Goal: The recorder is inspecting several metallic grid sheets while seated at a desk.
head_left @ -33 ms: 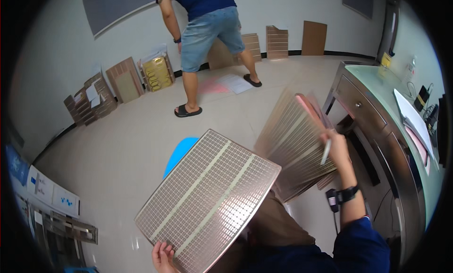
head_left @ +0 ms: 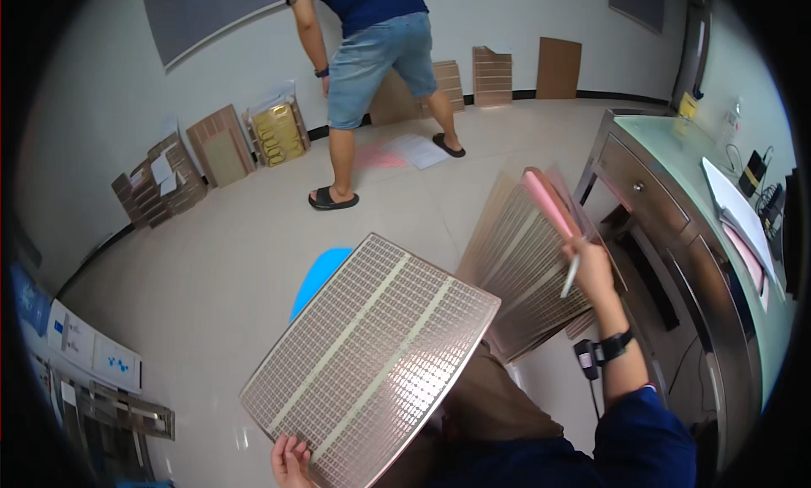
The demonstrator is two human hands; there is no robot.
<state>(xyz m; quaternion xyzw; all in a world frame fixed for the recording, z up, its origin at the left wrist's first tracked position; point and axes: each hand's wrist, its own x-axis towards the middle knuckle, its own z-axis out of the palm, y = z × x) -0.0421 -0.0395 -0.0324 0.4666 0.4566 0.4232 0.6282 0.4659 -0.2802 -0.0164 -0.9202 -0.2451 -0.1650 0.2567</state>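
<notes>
A large flat copper-coloured circuit board panel point(head_left: 372, 353) lies tilted over my lap, its face covered in a fine grid with pale stripes. My left hand point(head_left: 291, 461) is closed on the panel's lower left corner, fingers over the face. To the right, a stack of similar panels point(head_left: 515, 260) leans upright, partly blurred, with a pink sheet point(head_left: 547, 203) along its upper edge. Against that edge is my right hand point(head_left: 591, 270), closed, with a slim white pen-like stick point(head_left: 570, 277) jutting down from its fingers. Whether it also grips the pink sheet I cannot tell.
A glass-topped metal desk point(head_left: 650, 133) with papers and cables stands at the right. Ahead, another person point(head_left: 372, 57) bends near the wall above papers point(head_left: 414, 150) on the floor. Several panel stacks point(head_left: 224, 146) lean along that wall. Something blue point(head_left: 319, 273) shows behind my panel.
My right hand has shifted slightly left and down with the white stick, and the pink sheet shows more clearly. My left hand keeps its hold on the panel.
</notes>
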